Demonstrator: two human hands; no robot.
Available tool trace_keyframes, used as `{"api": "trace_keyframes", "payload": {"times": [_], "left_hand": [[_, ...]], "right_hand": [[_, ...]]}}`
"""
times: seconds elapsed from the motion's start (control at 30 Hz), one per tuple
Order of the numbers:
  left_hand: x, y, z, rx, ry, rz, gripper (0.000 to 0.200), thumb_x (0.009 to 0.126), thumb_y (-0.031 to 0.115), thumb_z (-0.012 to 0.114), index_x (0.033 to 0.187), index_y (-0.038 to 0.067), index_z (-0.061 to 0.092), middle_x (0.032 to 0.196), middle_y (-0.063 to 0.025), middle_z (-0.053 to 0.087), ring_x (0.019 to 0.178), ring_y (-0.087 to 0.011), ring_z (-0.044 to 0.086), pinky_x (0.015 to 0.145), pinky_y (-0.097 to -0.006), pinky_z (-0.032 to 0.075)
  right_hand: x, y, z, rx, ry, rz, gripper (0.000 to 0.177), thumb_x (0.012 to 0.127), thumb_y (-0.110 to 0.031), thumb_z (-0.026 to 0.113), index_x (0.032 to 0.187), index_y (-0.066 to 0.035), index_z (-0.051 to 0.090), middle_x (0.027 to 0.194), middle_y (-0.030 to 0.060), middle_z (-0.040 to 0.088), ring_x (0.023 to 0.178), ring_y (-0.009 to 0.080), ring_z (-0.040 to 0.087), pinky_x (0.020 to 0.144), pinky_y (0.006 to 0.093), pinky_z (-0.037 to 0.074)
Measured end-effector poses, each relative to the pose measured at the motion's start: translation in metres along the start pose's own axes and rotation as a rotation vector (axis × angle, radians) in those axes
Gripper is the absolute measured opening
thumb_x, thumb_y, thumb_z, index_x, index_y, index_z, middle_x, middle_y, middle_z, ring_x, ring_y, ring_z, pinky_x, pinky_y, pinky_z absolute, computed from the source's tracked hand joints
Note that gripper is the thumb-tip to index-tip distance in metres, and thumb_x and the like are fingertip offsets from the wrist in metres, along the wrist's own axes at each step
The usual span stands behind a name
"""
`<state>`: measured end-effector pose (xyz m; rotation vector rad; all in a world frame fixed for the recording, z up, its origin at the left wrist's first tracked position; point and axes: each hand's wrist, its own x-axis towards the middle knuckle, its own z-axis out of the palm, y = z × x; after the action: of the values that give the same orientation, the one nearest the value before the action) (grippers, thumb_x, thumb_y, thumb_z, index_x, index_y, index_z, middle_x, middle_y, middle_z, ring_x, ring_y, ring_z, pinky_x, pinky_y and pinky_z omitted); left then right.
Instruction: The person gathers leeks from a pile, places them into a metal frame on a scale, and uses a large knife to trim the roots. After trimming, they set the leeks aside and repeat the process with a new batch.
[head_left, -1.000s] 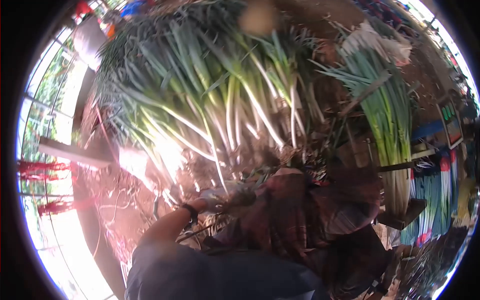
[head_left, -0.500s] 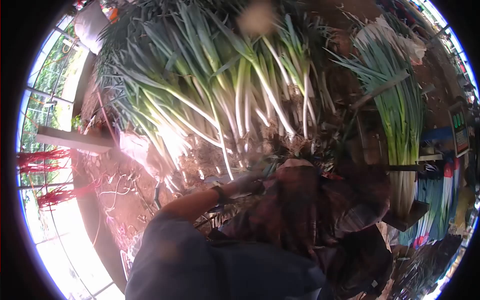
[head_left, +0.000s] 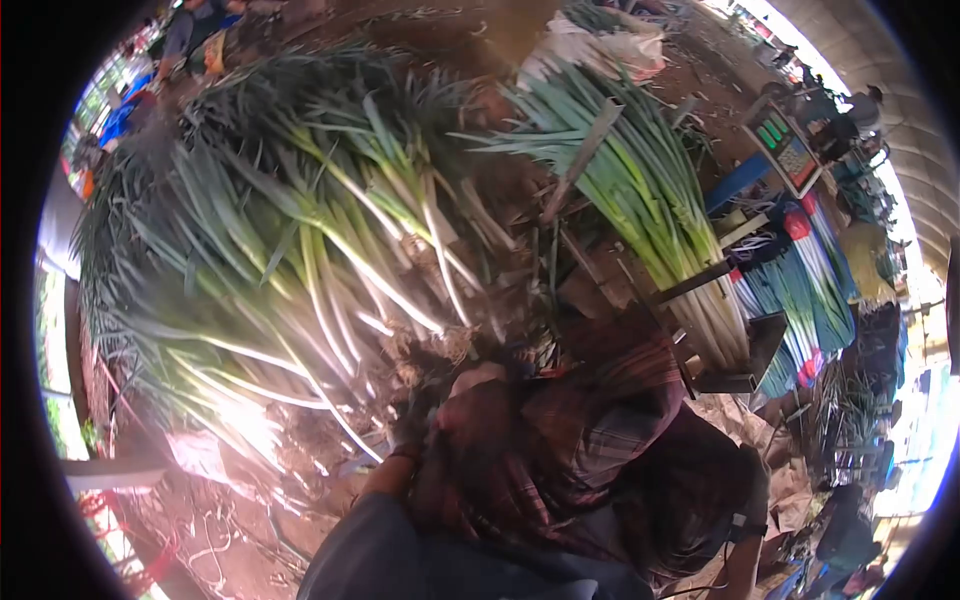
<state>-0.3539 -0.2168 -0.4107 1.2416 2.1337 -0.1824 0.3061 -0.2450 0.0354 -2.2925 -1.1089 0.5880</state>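
Low in front of me, my left hand (head_left: 408, 428) in a dark glove reaches down beside my knee, close to the root ends of a big heap of leeks (head_left: 320, 270). Its fingers are dark and partly hidden, so I cannot tell what they hold. The leeks lie with white stalks and muddy roots toward me, green leaves pointing away. At the lower right, my right hand (head_left: 738, 578) shows only around the wrist, below a dark band; its fingers are out of sight. Plaid cloth (head_left: 590, 420) covers my lap.
To the right, a bundle of leeks (head_left: 650, 210) lies in a metal frame (head_left: 735, 383). Beyond it stands a scale with a lit display (head_left: 783, 145). Tied leek bundles (head_left: 800, 300) lie further right. A pale bar (head_left: 115, 473) juts in at left. People are in the background.
My view has swung to the right, so the leeks sit further left and the scale shows fully. My left hand stays low by the roots; my right wrist has come into view.
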Motion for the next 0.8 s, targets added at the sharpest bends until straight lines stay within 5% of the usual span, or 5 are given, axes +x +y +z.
{"api": "trace_keyframes", "payload": {"times": [0.37,0.47,0.5,0.63,0.8], "left_hand": [[-0.034,0.006,-0.049,0.103,-0.142,0.254,0.040,0.095,0.047,0.054,0.109,0.014,0.072,0.105,-0.0229,0.071,0.098,-0.0423,0.069,0.082,-0.0499,0.055],[-0.044,0.011,-0.083,0.075,-0.132,0.403,0.040,0.095,0.046,0.055,0.108,0.013,0.072,0.104,-0.0228,0.071,0.098,-0.0419,0.069,0.082,-0.0497,0.055],[-0.050,0.011,-0.099,0.042,-0.105,0.463,0.039,0.095,0.046,0.055,0.107,0.013,0.072,0.103,-0.0227,0.072,0.098,-0.0418,0.069,0.082,-0.0496,0.055],[-0.087,0.013,-0.180,-0.255,0.121,0.703,0.023,0.092,0.024,0.059,0.103,0.007,0.072,0.098,-0.0189,0.072,0.093,-0.0348,0.070,0.080,-0.0441,0.055],[-0.182,0.057,-0.359,-0.409,0.254,0.955,0.013,0.088,0.000,0.059,0.092,0.002,0.071,0.090,-0.0136,0.070,0.088,-0.0217,0.069,0.077,-0.0356,0.054]], "right_hand": [[0.003,0.003,0.013,0.419,-0.086,0.109,0.035,0.101,-0.023,0.055,0.113,0.006,0.069,0.097,0.0093,0.071,0.089,0.0153,0.064,0.085,0.0319,0.051],[0.016,0.030,0.016,0.154,-0.109,-0.175,0.035,0.100,-0.024,0.056,0.113,0.005,0.069,0.099,0.0086,0.073,0.090,0.0150,0.065,0.085,0.0311,0.051],[0.022,0.050,0.017,-0.163,-0.016,-0.390,0.035,0.099,-0.025,0.057,0.114,0.004,0.070,0.100,0.0083,0.074,0.091,0.0152,0.066,0.085,0.0306,0.051],[0.020,0.010,0.021,-0.256,0.116,-0.289,0.035,0.097,-0.021,0.058,0.119,0.004,0.068,0.106,0.0148,0.075,0.097,0.0213,0.070,0.088,0.0337,0.053],[-0.017,-0.074,0.041,0.051,0.249,-0.374,0.034,0.091,-0.009,0.065,0.124,0.001,0.066,0.112,0.0205,0.072,0.103,0.0326,0.071,0.089,0.0378,0.055]]}}
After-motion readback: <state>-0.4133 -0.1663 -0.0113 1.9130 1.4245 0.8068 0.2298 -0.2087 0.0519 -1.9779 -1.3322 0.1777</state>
